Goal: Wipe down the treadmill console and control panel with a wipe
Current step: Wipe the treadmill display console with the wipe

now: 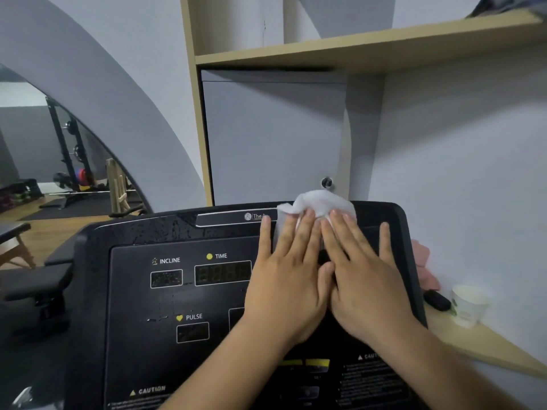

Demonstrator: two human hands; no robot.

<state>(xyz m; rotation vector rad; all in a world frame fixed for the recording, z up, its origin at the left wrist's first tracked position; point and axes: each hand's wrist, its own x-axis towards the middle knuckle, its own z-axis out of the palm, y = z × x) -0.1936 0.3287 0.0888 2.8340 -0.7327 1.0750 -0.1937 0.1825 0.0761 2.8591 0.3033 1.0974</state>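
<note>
The black treadmill console (142, 294) fills the lower half of the view, with INCLINE, TIME and PULSE displays on its left part. A crumpled white wipe (321, 202) lies on the console's upper right edge. My left hand (288, 276) and my right hand (359, 273) lie flat side by side on the console, fingers spread, with the fingertips pressing down on the wipe. The hands hide the right half of the control panel. Wet droplets show on the console's top left edge.
A beige shelf unit (355, 51) hangs on the grey wall behind the console. A ledge (485, 347) at right carries a white paper cup (469, 304), a small black object (437, 300) and something pink (424, 261). Gym equipment (74, 161) stands at far left.
</note>
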